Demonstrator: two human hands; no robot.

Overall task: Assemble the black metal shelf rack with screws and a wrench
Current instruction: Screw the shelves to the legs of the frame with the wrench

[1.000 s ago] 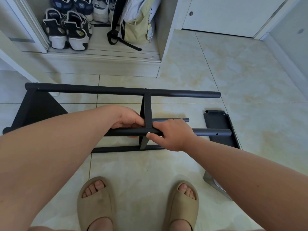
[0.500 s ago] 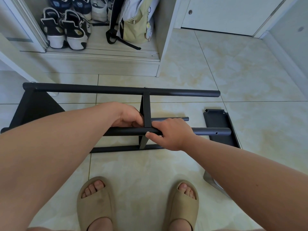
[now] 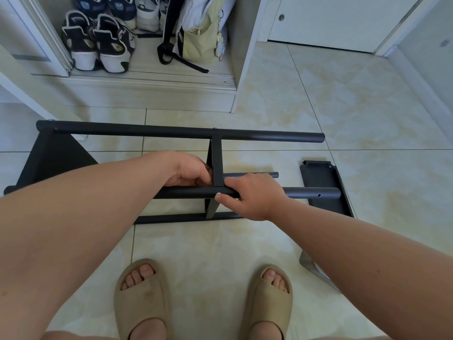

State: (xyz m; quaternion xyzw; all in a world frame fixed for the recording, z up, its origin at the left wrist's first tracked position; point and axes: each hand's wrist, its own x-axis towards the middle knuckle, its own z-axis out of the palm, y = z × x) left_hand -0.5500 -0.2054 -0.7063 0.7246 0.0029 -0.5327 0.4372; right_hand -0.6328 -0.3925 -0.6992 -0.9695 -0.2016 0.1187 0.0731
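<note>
While the pale tiled floor [image 3: 343, 106] fills most of the view, the black rack [image 3: 171, 131] lies on it across the middle, its long tubes running from 9 to 3 o'clock and a flat crossbar [image 3: 217, 163] joining them near the centre. At 11 o'clock an open closet [image 3: 245, 69] holds sneakers [image 3: 98, 45] and a pale green bag [image 3: 201, 38]. A loose black panel [image 3: 321, 177] lies flat on the floor at 3 o'clock, just past the rack's free ends. At the centre the right hand [image 3: 252, 195] grasps the near tube [image 3: 306, 193] just right of the crossbar, fingers over the top and thumb on the near side. The left hand [image 3: 191, 171] sits just left of the crossbar behind that tube, fingers clenched at the joint; what they clasp I cannot tell. Two beige slippers [image 3: 142, 295] stand at 6 o'clock. A small hole [image 3: 319, 195] shows near the near tube's free end.
</note>
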